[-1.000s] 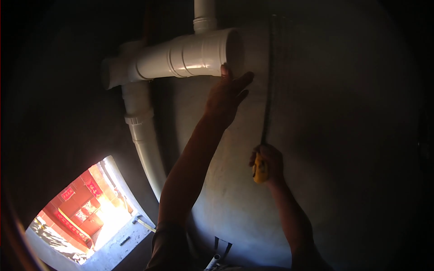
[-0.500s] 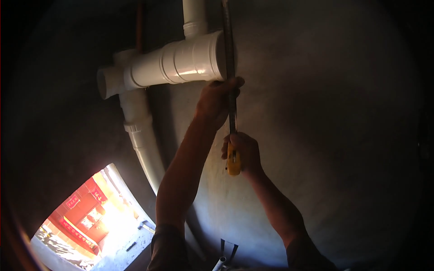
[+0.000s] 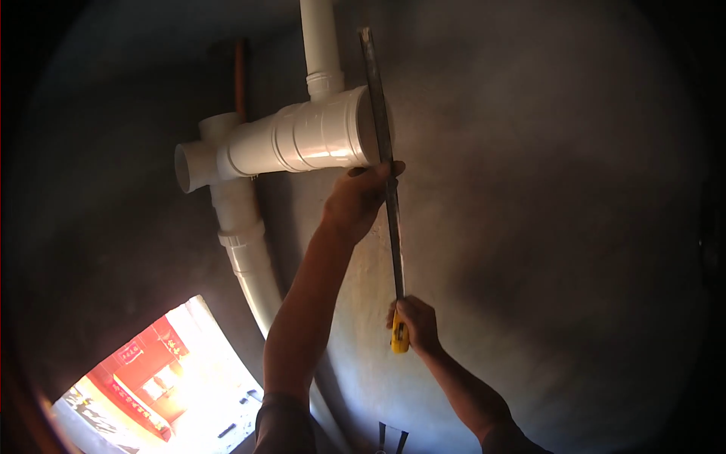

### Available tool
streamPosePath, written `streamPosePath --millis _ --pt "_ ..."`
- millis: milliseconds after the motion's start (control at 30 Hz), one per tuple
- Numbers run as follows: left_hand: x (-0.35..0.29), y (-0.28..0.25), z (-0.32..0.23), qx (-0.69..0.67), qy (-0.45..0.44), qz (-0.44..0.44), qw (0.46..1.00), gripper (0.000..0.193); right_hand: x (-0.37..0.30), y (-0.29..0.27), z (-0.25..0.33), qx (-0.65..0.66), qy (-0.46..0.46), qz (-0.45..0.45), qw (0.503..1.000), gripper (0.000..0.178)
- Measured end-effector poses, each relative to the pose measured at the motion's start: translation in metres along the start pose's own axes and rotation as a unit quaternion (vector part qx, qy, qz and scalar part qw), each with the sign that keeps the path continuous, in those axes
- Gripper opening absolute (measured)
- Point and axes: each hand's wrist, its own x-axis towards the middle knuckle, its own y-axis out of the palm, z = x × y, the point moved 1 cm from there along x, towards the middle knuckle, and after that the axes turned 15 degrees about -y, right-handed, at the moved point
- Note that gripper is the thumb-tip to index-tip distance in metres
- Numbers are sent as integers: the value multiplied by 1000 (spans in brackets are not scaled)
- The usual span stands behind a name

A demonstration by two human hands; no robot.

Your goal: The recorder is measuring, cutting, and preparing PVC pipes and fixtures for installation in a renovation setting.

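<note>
Blade (image 3: 395, 242), probably stiff, is best held by its yellow handle (image 3: 400, 340), clasped in the right grip (image 3: 417, 321), while the left grip (image 3: 354, 200) cannot be judged.

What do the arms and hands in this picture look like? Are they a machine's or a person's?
They are a person's. The left hand and right hand are ungloved, and both forearms are bare, with no cables or markings to be seen. Dark sleeves show at the lower edge. The light is too dim to tell finer details.
</note>
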Motion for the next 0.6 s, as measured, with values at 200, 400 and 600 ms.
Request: streamPosePath --millis 200,400,600 --pt "-16 14 -21 -31 -53 48 997 47 57 11 35 -1 -44 -9 999 26" --pt "-17 9 -21 -5 -24 74 997 79 91 25 52 4 -56 -2 998 24" --pt "-16 11 -17 13 -12 68 998 86 102 36 60 20 -65 -2 998 23"
